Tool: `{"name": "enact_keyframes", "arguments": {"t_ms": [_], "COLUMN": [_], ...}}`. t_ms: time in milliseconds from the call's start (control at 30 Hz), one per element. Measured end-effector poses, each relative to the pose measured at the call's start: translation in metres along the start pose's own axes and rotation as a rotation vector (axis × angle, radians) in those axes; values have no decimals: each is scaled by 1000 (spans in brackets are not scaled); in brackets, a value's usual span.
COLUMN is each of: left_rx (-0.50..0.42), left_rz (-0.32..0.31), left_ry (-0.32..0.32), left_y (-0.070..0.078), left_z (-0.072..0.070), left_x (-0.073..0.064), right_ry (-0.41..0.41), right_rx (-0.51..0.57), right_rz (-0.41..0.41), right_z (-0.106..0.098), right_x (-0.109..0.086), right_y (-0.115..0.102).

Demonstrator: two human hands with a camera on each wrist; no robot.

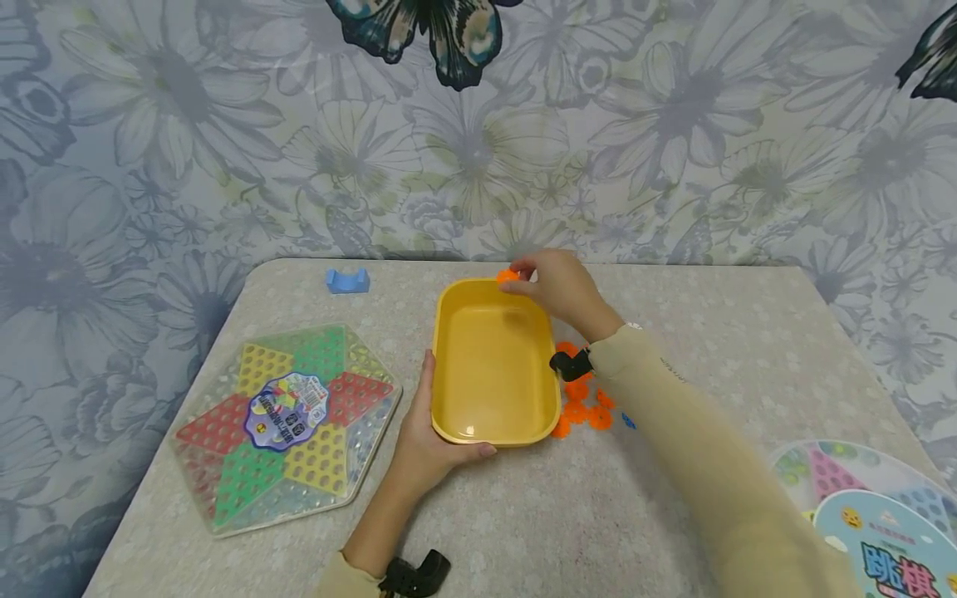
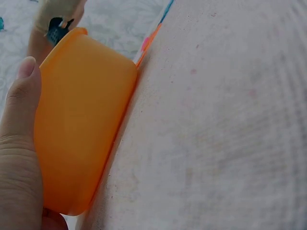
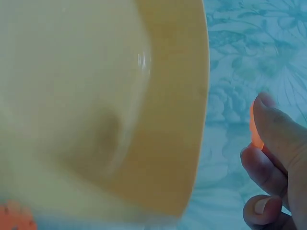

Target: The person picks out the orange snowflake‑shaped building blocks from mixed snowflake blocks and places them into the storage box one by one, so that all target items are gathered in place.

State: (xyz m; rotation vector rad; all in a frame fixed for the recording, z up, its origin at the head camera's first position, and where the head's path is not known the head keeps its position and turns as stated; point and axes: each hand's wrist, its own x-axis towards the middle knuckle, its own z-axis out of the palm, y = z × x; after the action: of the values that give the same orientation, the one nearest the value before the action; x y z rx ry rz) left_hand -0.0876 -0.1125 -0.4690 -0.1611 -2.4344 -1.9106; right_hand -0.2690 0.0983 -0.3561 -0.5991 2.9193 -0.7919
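A yellow plastic box [image 1: 495, 365], open at the top, stands on the table. My left hand [image 1: 429, 444] grips its near left corner, fingers along the left side and thumb across the near side. In the left wrist view that thumb [image 2: 21, 105] lies against the box wall [image 2: 81, 115]. At the far rim my right hand [image 1: 561, 286] pinches an orange snowflake piece [image 1: 507, 276] between thumb and fingers. The right wrist view shows this piece [image 3: 255, 127] edge-on, apart from the box. Several more orange snowflake pieces [image 1: 576, 412] lie right of the box, partly hidden by my right wrist.
A hexagonal clear case [image 1: 224, 465] with coloured triangles lies on the left. Behind it is a blue curved piece [image 1: 347, 281]. One small blue piece [image 1: 629, 421] lies near the orange ones. A round package [image 1: 882, 523] sits at the right edge. The patterned wall [image 1: 478, 183] borders the table's back.
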Motion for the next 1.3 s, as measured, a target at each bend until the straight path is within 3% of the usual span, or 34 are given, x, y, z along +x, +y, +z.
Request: {"name": "enact_keyframes", "arguments": {"t_ms": [167, 333, 500, 733, 1100, 1300], "left_rx": [4, 0, -2, 3, 12, 6], "left_rz": [-6, -2, 5, -7, -3, 7], "left_ry": [0, -7, -15, -16, -11, -16], "left_y": [1, 1, 0, 0, 0, 0], "left_z": [0, 0, -1, 0, -1, -1], "left_x": [0, 1, 1, 0, 0, 0], "right_ry": [-51, -120, -165, -166, -166, -169], "right_rx": [-18, -37, -63, -64, -141, -89], "right_rz": [-52, -35, -21, -16, -29, -34], "right_z": [17, 37, 55, 76, 82, 70], "right_x": [12, 19, 22, 23, 21, 19], "right_y": [-16, -24, -26, -21, -23, -24]}}
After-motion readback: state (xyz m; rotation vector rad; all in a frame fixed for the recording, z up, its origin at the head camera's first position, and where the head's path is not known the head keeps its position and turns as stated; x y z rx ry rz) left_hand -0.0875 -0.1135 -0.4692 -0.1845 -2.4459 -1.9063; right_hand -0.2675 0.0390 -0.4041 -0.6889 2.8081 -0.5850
